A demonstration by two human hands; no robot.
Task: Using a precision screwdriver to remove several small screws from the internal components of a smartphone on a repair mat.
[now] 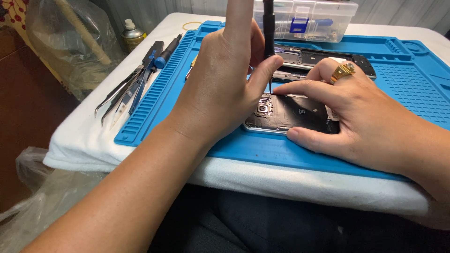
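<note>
An opened smartphone [290,115] with its back cover off lies flat on a blue repair mat [262,150], near the mat's near edge and about mid-scene; its camera module and dark inner plate face up. The left hand [220,79] grips a thin black precision screwdriver [268,33] upright between thumb and fingers, the index finger raised along or above the handle, and the driver's tip stands on the far edge of the phone. The right hand [370,122] grasps no tool: it presses on the phone, index finger stretched along the far edge toward the driver's tip, thumb against the near edge, steadying the body. A gold ring [343,71] sits on one of its fingers.

Just beyond the phone, partly hidden by the hands, lies a second dark phone frame [328,58]. At the mat's far edge stands a clear plastic parts box [309,18] with blue pieces inside. Left of the mat, on the white cloth-covered surface [79,140], rest several tweezers [124,91] and a blue-handled tool [164,54], with a small spray can [132,33] farther back beside a clear plastic bag [65,42].
</note>
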